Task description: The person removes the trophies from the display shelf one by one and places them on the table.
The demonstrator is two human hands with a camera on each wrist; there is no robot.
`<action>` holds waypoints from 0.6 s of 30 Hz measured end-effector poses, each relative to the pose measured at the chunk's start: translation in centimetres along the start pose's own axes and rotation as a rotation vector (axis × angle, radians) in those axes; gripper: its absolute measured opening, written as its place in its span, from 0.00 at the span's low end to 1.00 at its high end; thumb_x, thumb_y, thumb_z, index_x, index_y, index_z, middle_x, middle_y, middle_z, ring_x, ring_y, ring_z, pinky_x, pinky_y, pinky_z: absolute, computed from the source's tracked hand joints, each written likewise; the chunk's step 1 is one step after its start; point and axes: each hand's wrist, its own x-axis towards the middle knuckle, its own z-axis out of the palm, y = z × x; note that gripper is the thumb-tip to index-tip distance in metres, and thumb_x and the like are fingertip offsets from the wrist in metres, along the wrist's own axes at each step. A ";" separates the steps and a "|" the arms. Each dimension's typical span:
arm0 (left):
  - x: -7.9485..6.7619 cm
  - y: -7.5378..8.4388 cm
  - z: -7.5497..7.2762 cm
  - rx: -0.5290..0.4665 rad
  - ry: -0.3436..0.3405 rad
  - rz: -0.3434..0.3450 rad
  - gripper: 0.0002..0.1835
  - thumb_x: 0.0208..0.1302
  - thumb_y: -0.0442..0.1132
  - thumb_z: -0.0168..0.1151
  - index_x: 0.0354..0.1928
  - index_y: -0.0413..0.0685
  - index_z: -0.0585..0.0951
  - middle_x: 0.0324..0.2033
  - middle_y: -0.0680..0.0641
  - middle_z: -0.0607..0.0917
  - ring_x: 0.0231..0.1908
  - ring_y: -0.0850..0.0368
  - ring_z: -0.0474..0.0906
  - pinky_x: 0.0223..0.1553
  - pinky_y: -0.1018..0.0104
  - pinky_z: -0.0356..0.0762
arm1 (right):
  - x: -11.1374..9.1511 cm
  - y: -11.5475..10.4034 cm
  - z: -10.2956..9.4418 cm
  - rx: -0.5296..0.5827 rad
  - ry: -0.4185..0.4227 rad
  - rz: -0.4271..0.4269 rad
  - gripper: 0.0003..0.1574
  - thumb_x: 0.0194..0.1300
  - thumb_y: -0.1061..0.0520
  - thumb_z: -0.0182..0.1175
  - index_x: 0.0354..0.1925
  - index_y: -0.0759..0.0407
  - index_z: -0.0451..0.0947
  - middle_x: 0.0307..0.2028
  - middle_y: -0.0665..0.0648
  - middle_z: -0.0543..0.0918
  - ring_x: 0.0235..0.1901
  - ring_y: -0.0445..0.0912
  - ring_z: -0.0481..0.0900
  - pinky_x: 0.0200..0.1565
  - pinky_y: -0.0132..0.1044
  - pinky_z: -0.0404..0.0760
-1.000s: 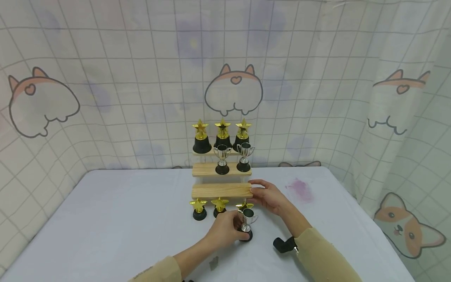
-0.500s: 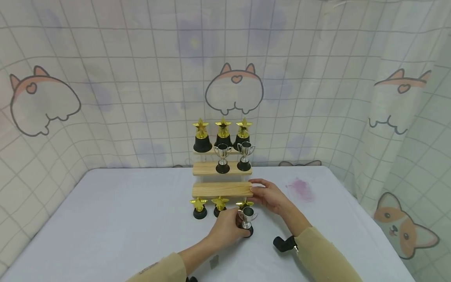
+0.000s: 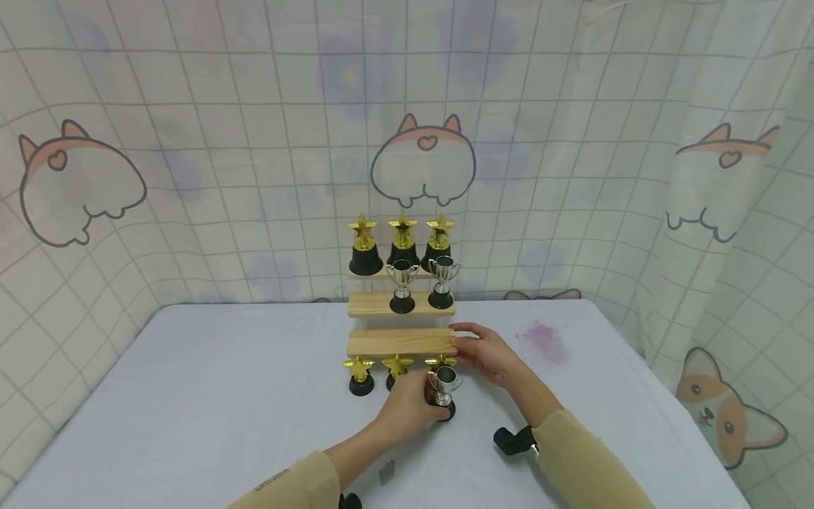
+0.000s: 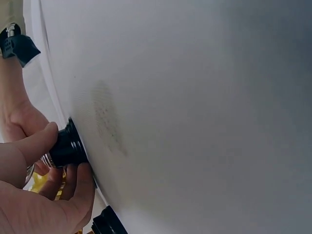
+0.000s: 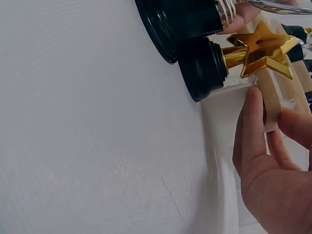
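Silver trophy cup (image 3: 444, 385) is held roughly upright by the left hand (image 3: 407, 404), thumb and fingers closed round its black base (image 4: 69, 150), directly before the rightmost small gold star trophy (image 3: 441, 362); contact between base and white surface (image 3: 242, 396) cannot be confirmed. Right hand (image 3: 488, 358) pinches the right end of the lowest wooden shelf (image 3: 397, 343).

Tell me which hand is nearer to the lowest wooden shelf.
Right. The right hand grips the right end of the lowest wooden shelf; the left hand is apart, in front of it, holding a silver trophy cup.
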 end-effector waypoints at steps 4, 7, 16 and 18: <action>0.2 0.0 0.0 -0.004 -0.003 -0.002 0.18 0.50 0.33 0.82 0.38 0.44 0.81 0.29 0.54 0.81 0.30 0.63 0.75 0.33 0.67 0.76 | 0.0 -0.1 0.0 0.004 0.000 0.001 0.30 0.76 0.68 0.54 0.72 0.71 0.61 0.49 0.62 0.83 0.42 0.45 0.85 0.43 0.33 0.85; 0.2 0.0 0.0 -0.007 0.000 0.008 0.19 0.48 0.32 0.83 0.38 0.44 0.80 0.29 0.54 0.81 0.30 0.63 0.75 0.33 0.67 0.76 | 0.0 -0.1 -0.1 0.008 -0.001 0.001 0.30 0.76 0.68 0.53 0.72 0.71 0.61 0.50 0.62 0.83 0.42 0.45 0.85 0.43 0.33 0.86; -0.6 0.0 -0.4 -0.012 0.024 0.023 0.23 0.45 0.33 0.84 0.43 0.45 0.82 0.36 0.51 0.82 0.38 0.55 0.78 0.40 0.64 0.78 | 0.2 0.1 -0.1 0.011 -0.005 -0.004 0.30 0.76 0.68 0.53 0.72 0.71 0.61 0.50 0.61 0.83 0.43 0.45 0.85 0.44 0.33 0.85; -1.0 0.0 -0.8 -0.031 0.034 0.016 0.24 0.46 0.32 0.83 0.47 0.42 0.82 0.39 0.49 0.82 0.39 0.53 0.78 0.41 0.63 0.78 | 0.3 0.1 0.0 0.015 -0.006 -0.008 0.30 0.76 0.68 0.53 0.72 0.71 0.61 0.50 0.61 0.83 0.43 0.46 0.85 0.44 0.34 0.85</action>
